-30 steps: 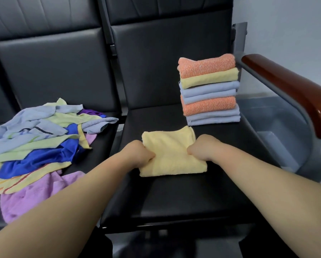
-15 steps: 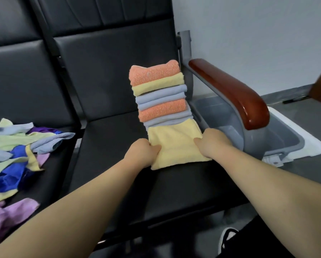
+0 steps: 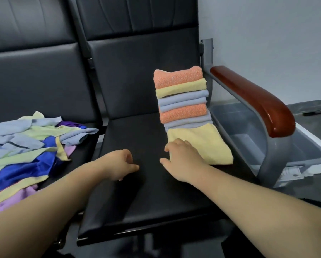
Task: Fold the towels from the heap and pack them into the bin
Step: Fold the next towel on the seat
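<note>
A folded yellow towel [image 3: 204, 144] lies flat on the black seat [image 3: 137, 198], its far edge against the foot of a stack of folded towels [image 3: 182, 101] in orange, yellow and grey-blue. My right hand [image 3: 182, 159] rests on the yellow towel's near left corner with relaxed fingers. My left hand [image 3: 121, 164] lies on the bare seat left of it, fingers loosely curled, holding nothing. The heap of unfolded towels [image 3: 25, 146] covers the seat to the left. The grey bin [image 3: 278, 144] stands on the floor to the right, beyond the armrest.
A brown wooden armrest [image 3: 256, 97] on a grey frame stands between the seat and the bin. Black seat backs rise behind the stack and the heap. A white lid or board [image 3: 319, 146] lies under the bin's right side.
The yellow towel has slid right to the foot of the stack. My left hand has let go of it and moved left onto the seat. My right hand's grip has loosened.
</note>
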Available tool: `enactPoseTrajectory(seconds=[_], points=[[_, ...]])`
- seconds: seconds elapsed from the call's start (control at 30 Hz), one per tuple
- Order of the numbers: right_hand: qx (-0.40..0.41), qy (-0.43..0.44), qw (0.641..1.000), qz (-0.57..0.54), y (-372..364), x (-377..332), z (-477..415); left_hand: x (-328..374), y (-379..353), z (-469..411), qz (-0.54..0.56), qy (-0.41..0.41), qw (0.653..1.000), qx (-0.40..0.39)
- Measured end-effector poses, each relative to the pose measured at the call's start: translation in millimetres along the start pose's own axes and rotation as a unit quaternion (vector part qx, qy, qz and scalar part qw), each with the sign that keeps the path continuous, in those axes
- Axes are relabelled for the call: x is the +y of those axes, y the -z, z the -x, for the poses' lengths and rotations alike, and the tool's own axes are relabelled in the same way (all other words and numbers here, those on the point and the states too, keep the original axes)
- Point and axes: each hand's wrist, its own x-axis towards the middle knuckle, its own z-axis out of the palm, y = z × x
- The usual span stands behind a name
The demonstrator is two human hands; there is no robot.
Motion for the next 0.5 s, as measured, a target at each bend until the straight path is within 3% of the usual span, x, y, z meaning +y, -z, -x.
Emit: enactPoseTrajectory(seconds=[0.17, 0.33, 0.5], points=[[-0.086, 0.12, 0.988, -0.046, -37, -84, -8, -91, 52, 46, -0.037, 0.054, 0.995, 0.071], [-0.123, 0.174, 0.975, -0.064, -76, -161, -28, -196, 79, 82, -0.017, 0.176, 0.978, 0.114], [-0.139, 0.195, 0.966, -0.094, -111, -240, -57, -247, 82, 94, 0.016, 0.231, 0.964, 0.129]])
